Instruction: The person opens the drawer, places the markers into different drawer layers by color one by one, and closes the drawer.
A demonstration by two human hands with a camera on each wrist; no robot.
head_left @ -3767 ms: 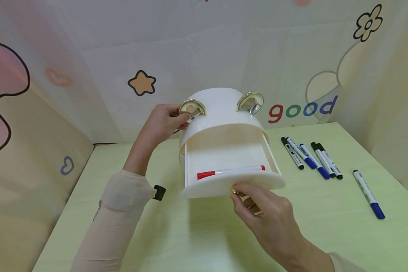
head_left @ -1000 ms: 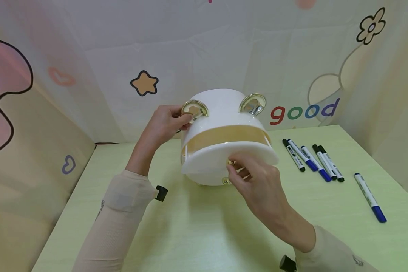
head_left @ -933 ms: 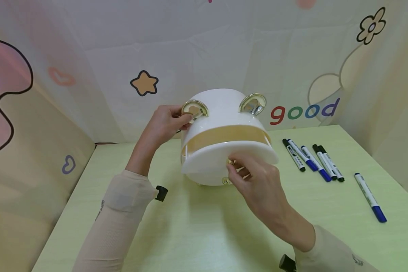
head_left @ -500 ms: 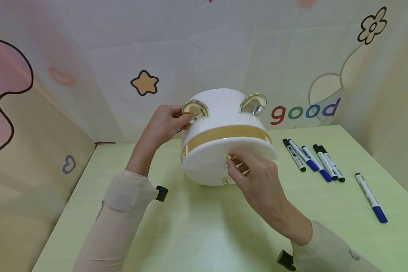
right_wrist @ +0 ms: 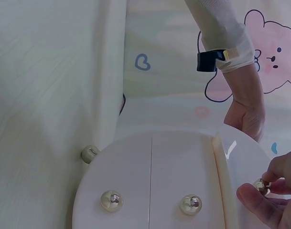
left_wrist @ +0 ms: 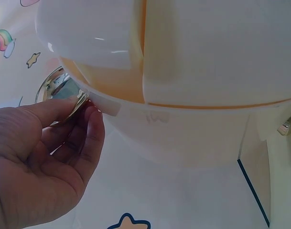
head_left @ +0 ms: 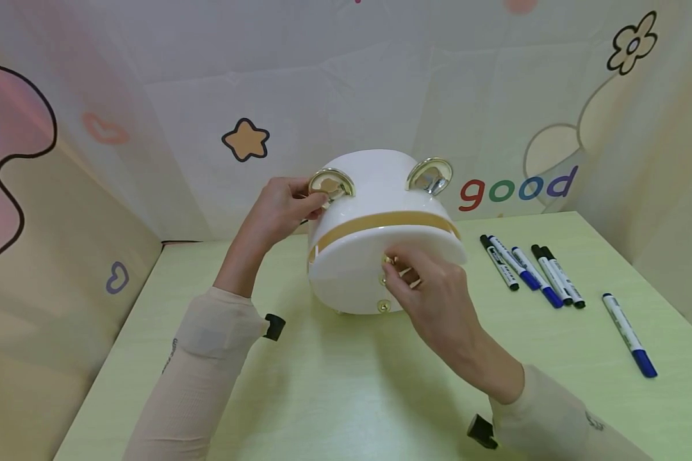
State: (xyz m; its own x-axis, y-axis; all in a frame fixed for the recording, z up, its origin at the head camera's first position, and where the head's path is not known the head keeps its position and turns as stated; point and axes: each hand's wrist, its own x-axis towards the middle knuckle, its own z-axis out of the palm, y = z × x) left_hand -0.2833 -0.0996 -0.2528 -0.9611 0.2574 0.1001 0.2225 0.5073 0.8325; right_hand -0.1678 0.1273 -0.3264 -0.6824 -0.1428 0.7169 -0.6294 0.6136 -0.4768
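A rounded white drawer box [head_left: 375, 176] with two gold ears stands at the back of the table. With thumb and fingers my left hand [head_left: 277, 208] pinches the gold ear [left_wrist: 64, 88] on the box's left side. My right hand [head_left: 435, 291] pinches the small gold knob [right_wrist: 261, 187] of the top drawer [head_left: 346, 266]. That drawer juts out a little, leaving a narrow gap under the box's upper rim. Its inside is out of sight. Below it, the right wrist view shows two lower drawers, each with a round knob [right_wrist: 190, 204].
Several black and blue capped markers [head_left: 544, 275] lie in a group right of the box. One blue marker [head_left: 628, 334] lies apart, nearer the right edge. A printed curtain [head_left: 375, 83] hangs close behind the pale green table [head_left: 323, 397].
My right hand has pushed the top drawer inward from well pulled out to nearly closed. The red marker seen inside it earlier is now hidden. My left hand has kept hold of the ear.
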